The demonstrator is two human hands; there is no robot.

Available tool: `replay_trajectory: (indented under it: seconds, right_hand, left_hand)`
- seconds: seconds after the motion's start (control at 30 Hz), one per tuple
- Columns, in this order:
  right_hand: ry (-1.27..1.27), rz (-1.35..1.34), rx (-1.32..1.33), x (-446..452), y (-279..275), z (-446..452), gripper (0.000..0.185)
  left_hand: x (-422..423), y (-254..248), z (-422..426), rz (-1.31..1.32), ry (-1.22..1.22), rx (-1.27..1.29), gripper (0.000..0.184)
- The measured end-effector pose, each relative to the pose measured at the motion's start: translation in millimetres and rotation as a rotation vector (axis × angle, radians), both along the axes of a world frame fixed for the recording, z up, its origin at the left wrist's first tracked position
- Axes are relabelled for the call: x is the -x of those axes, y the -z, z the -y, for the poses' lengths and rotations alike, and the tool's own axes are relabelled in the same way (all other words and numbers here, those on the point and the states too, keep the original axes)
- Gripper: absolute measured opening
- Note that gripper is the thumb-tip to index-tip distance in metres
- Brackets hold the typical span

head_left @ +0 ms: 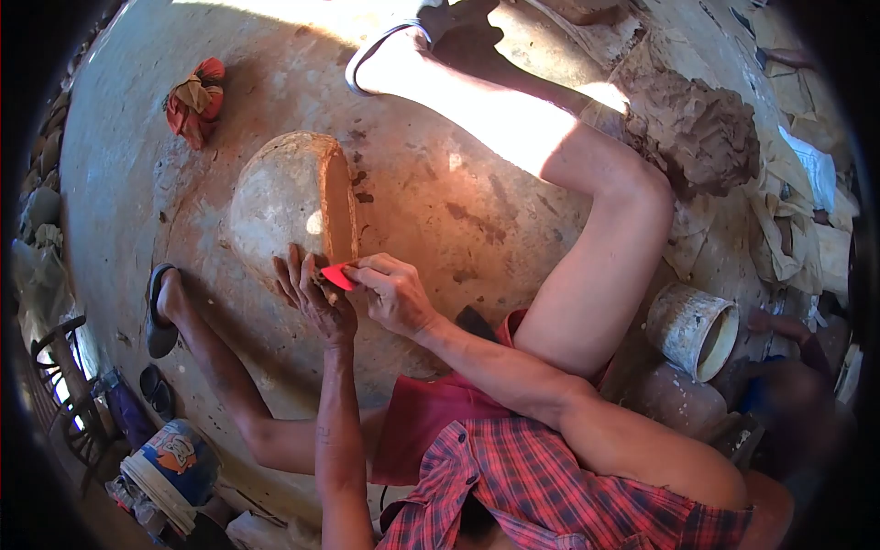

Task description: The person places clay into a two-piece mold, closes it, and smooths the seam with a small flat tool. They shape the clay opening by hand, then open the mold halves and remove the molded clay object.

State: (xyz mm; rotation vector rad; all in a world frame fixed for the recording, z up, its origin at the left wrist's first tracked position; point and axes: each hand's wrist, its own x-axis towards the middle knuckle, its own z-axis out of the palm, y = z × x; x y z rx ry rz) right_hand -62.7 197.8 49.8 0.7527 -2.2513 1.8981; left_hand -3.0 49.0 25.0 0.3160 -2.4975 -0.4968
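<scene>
A large clay pot (280,202) with a rough rim rests tilted on its side on the floor, its mouth facing right. My left hand (316,298) is at the pot's lower edge with its fingers spread, and dark clay sticks to them. Whether the fingertips touch the pot I cannot tell. In my right hand (394,289) a small, flat red scraper (339,276) is pinched between thumb and fingers. Its edge lies against or very close to the fingers of my left hand.
My legs stretch out on both sides of the pot. A crumpled red and brown cloth (194,103) lies beyond it. A big clay lump (697,133) sits at upper right, a white bucket (683,321) lies tipped at right, and a blue-labelled bucket (174,463) is at lower left.
</scene>
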Motion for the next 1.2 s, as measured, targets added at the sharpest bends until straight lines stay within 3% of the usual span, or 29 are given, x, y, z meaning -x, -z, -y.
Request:
replay_trajectory:
  seconds: [0.23, 0.33, 0.37, 0.43, 0.67, 0.8, 0.87, 0.9, 0.93, 0.97, 1.0, 1.03, 1.07, 1.1, 1.2]
  right_hand:
    - [0.247, -0.044, -0.055, 118, 10, 23, 0.033]
    - [0.169, -0.164, -0.012, 138, 30, 34, 0.028]
    - [0.167, -0.164, -0.011, 129, 36, 34, 0.028]
    - [0.049, 0.122, -0.205, 91, 41, 24, 0.03]
    - [-0.011, 0.182, -0.074, -9, -26, 2, 0.016]
    - [-0.272, 0.202, -0.055, 17, -51, -25, 0.014]
    - [-0.191, 0.268, -0.07, 40, -90, -49, 0.007]
    - [-0.134, 0.237, -0.124, 54, -87, -58, 0.006]
    - [0.042, 0.008, -0.028, 70, -93, -66, 0.012]
    - [0.126, -0.038, 0.036, 89, -110, -78, 0.012]
    - [0.206, -0.086, 0.105, 105, -135, -93, 0.013]
    - [0.107, 0.212, 0.104, 117, -164, -116, 0.016]
    - [0.179, 0.186, 0.196, 136, -166, -130, 0.018]
    - [0.264, -0.107, 0.247, 149, -192, -149, 0.018]
    - [0.433, -0.129, 0.422, 159, -244, -199, 0.017]
  left_hand:
    - [-1, -7, -3, 0.007, -0.007, 0.017, 0.049]
    - [-2, -5, 0, 0.036, -0.014, 0.034, 0.049]
    - [-3, -5, 1, 0.035, -0.016, 0.035, 0.049]
    - [-1, -3, -1, 0.019, -0.017, 0.028, 0.048]
    - [2, 1, 0, -0.059, 0.016, 0.106, 0.044]
    - [-18, -18, -10, -0.066, 0.129, -0.1, 0.046]
    - [-24, -23, -21, -0.168, 0.195, -0.335, 0.043]
    - [-33, -22, -18, -0.179, 0.195, -0.322, 0.043]
    - [-42, -23, -15, -0.224, 0.094, -0.487, 0.043]
    - [-46, -27, -14, -0.272, -0.007, -0.65, 0.044]
    - [-47, -71, -21, -0.212, -0.114, -0.791, 0.048]
    - [-54, -88, -15, -0.234, -0.111, -0.772, 0.048]
    - [-67, -102, 0, -0.233, -0.156, -0.802, 0.051]
    - [-79, -119, 13, -0.231, -0.197, -0.833, 0.054]
    - [-118, -187, 44, -0.21, -0.128, -0.711, 0.056]
